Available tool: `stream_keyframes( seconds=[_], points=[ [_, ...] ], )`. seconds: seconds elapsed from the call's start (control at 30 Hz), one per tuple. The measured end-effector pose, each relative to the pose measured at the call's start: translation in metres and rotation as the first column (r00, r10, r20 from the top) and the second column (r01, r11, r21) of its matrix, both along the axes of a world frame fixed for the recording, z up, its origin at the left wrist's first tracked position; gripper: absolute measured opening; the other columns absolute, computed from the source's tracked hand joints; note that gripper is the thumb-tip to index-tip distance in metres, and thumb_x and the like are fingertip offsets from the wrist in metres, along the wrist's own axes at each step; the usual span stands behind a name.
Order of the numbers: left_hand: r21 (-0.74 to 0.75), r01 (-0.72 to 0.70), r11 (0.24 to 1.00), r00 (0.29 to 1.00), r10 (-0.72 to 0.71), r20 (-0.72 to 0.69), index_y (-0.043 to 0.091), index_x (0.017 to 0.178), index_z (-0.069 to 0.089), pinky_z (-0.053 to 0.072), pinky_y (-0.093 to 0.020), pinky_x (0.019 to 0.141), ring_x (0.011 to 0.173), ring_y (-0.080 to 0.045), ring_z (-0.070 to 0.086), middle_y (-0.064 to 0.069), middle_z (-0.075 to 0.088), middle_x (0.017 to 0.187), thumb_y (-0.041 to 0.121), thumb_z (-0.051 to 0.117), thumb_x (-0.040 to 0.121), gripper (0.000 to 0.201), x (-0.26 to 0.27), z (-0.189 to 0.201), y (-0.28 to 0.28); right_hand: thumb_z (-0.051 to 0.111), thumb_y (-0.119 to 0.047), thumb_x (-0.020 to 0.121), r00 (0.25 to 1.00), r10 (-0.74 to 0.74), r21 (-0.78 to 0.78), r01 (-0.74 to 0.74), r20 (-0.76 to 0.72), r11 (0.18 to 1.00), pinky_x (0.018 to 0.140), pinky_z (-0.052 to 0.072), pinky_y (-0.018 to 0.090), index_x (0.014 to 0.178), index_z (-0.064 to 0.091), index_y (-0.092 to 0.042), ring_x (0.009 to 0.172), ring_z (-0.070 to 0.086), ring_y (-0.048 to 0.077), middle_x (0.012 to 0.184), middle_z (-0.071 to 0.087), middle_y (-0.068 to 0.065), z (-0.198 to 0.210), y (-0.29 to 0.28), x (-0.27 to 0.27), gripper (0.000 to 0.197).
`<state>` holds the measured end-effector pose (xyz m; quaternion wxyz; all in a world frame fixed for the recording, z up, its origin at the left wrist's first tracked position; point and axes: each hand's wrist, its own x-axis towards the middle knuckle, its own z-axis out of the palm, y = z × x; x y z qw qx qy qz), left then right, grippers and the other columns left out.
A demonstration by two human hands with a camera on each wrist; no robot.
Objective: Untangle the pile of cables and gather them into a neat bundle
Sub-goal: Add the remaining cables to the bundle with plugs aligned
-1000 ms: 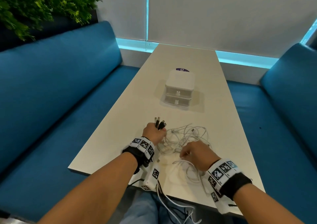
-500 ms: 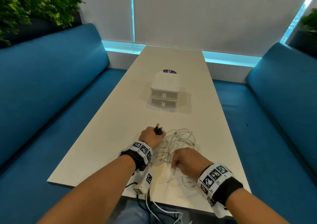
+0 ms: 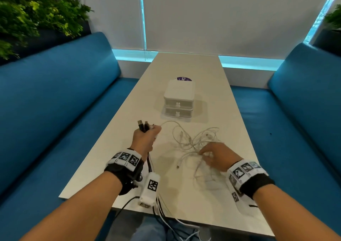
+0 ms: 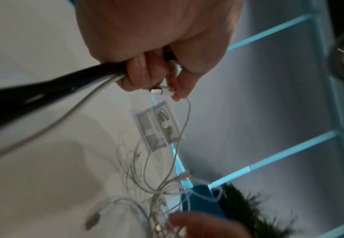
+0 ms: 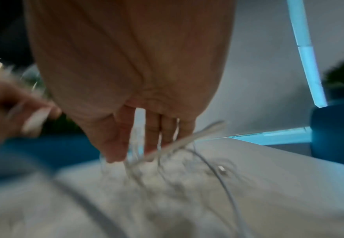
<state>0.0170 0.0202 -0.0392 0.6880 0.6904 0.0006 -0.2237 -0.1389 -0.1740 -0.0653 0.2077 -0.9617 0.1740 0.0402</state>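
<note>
On the beige table lies a loose tangle of white cables. My left hand is raised above the table's left side. It grips a bunch of black cables with their plugs sticking up, and pinches a white connector between thumb and finger. A white cable runs from that connector down into the tangle. My right hand reaches down into the tangle's right side, and its fingers and thumb close on several white strands. The right wrist view is blurred.
A white two-drawer box stands mid-table just beyond the cables, with a purple sticker behind it. Blue benches flank the table on both sides. More cables hang off the near table edge.
My left hand has lifted and drawn away to the left, pulling one white cable out. The tangle has spread wider. My right hand stays on the pile.
</note>
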Motion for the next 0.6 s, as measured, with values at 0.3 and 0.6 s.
stream_keyframes(
  seconds=[0.3,0.6],
  points=[
    [0.283,0.341,0.896,0.812,-0.433,0.393,0.016,0.070,0.068,0.041,-0.024,0.063,0.063,-0.010,0.055,0.007,0.061,0.066,0.023,0.075,0.077,0.012,-0.033,0.016,-0.017,0.060,-0.024,0.090,0.964,0.054,0.157,-0.097,0.261,0.983,0.073,0.047,0.025,0.128,0.056,-0.031,0.075,0.061,0.008,0.084,0.064,-0.009,0.073,0.047,0.017,0.038],
    [-0.143,0.329,0.933,0.940,-0.309,0.145,0.012,0.097,0.069,0.021,-0.020,0.040,0.042,-0.009,0.023,-0.009,0.045,0.074,0.006,0.065,0.088,0.011,-0.037,0.017,-0.008,0.062,-0.023,0.091,0.836,-0.276,0.366,0.098,0.473,0.925,0.062,0.045,0.017,0.079,0.072,-0.022,0.060,0.059,0.002,0.062,0.067,-0.005,0.050,0.040,-0.002,0.016]
  ],
)
